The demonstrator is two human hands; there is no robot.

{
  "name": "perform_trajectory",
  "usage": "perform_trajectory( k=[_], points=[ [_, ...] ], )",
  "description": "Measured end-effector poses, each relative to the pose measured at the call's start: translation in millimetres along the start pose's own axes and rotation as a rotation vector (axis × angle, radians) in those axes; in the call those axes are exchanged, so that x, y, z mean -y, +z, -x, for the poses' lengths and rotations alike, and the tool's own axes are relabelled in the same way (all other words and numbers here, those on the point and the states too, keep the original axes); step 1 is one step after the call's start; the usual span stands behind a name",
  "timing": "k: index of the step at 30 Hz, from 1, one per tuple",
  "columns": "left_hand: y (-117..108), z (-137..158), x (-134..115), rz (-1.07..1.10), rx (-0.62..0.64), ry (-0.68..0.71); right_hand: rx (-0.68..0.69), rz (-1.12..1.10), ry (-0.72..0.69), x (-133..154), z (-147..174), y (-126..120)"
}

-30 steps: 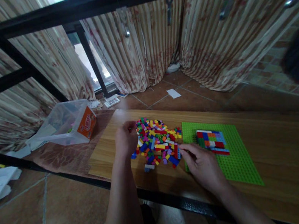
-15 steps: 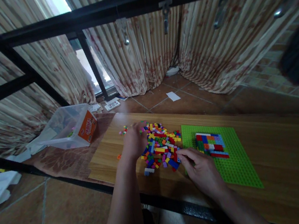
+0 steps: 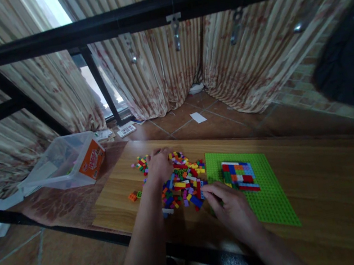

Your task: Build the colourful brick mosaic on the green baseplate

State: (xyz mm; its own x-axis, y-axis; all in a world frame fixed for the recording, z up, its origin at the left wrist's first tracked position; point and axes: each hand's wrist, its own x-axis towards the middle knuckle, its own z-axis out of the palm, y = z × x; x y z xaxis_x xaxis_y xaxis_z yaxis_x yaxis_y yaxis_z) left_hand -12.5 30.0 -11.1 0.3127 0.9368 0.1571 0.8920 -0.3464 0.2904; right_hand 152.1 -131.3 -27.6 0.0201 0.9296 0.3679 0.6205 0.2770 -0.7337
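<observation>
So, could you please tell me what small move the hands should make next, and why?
I would probably have the left hand pick one brick from the loose pile of multicoloured plastic bricks: it is over the pile, while the right hand seems to pinch a light-blue plastic brick at the pile's edge.

- Bright-grn studded plastic baseplate (image 3: 271, 200): one col.
- Flat plastic-brick block (image 3: 239, 176): red, blue, lt blue, orng, wht, grn patches
- Small loose plastic bricks (image 3: 186, 184): multicol. mix, incl. yel & purple
- Long pleated fabric curtains (image 3: 180, 72): beige/brn stripes, reddish florals
</observation>
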Motion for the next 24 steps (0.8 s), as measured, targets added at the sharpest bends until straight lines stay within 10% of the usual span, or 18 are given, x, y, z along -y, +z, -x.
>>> perform_trajectory(
  k=[8,14,24],
  points=[
    [-15,5,-2,0.004,-0.061,0.036,-0.027,-0.051,0.02,5,0,-3],
    [-21,36,-18,0.424,-0.105,0.264,-0.181,-0.399,0.352,10,-12,-3],
    [-21,60,-59,0.874,0.137,0.328,-0.195,-0.82,0.588,13,-20,-1]
  ],
)
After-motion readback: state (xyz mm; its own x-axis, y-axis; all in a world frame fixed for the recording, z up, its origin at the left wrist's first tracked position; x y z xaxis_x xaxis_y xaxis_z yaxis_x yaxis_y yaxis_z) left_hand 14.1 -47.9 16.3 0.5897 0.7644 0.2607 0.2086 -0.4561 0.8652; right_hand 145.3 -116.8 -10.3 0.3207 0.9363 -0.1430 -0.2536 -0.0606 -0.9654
